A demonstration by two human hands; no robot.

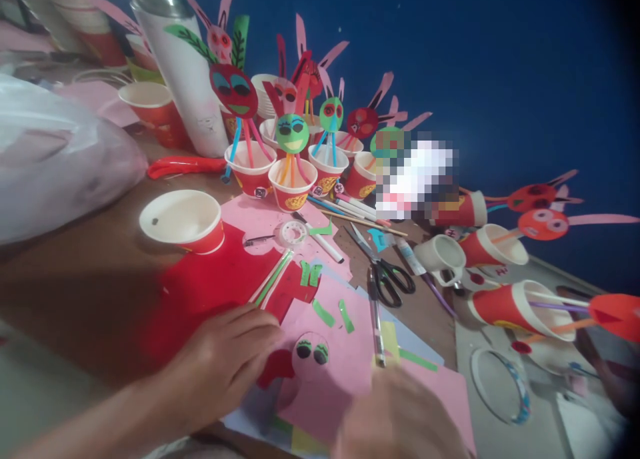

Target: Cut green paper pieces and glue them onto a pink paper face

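My left hand (pixel 233 359) rests over red and pink paper at the lower middle, its fingers curled together near a bundle of thin sticks (pixel 273 278); what it holds, if anything, is hidden. At the lower right my right hand (pixel 400 416) is blurred, just below a pen (pixel 377 319), and its fingers cannot be made out. Between the hands a pink paper circle (pixel 311 359) with two dark eyes and green brows lies on pink paper (pixel 345 312). Small green paper strips (pixel 324 312) are scattered above it.
Black-handled scissors (pixel 387 272), a tape roll (pixel 293 234) and markers (pixel 325 244) lie beyond the hands. A paper cup (pixel 183 219) stands at left, near a plastic bag (pixel 55 159). Several cups with paper faces line the blue wall (pixel 475 66). A mug (pixel 441 256) stands at right.
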